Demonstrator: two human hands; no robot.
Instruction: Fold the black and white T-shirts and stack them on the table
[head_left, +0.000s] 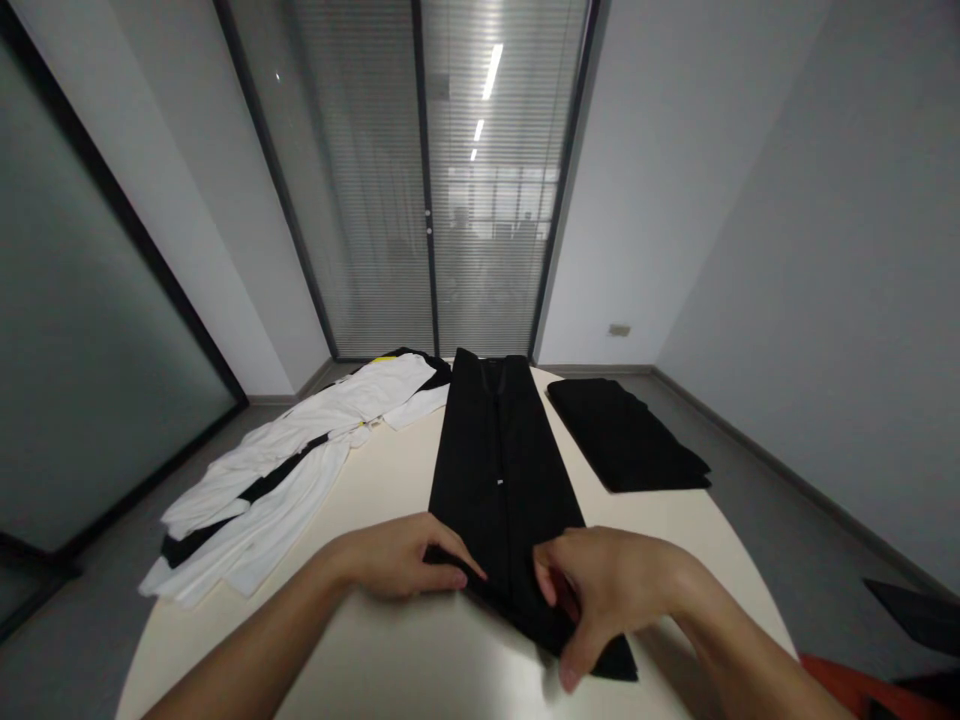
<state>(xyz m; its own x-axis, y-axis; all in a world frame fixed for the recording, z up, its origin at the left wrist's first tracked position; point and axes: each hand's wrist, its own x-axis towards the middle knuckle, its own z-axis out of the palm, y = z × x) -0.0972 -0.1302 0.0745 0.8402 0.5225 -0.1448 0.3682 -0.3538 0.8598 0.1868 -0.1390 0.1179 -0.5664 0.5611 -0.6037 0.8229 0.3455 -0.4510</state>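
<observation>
At lower centre, both my left grip (411,556) and right grip (592,590) pinch the trousers' (499,470) near edge; they're black, long, flat.

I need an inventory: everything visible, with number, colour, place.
long garment: one, black, centre
folded cloth: count unclear, black, right
loose clothes: several, white and black, left
table: one, cream, under clothes
blinds: two panels, grey, ahead
frosted panel: one, grey, left
walls: several, pale, around
wall plate: one, pale, far wall
floor: one, grey, below
unclear object: one, red, lower right
dark object: one, black, right edge
left hand: one, bare, pinching long garment
right hand: one, bare, on long garment
</observation>
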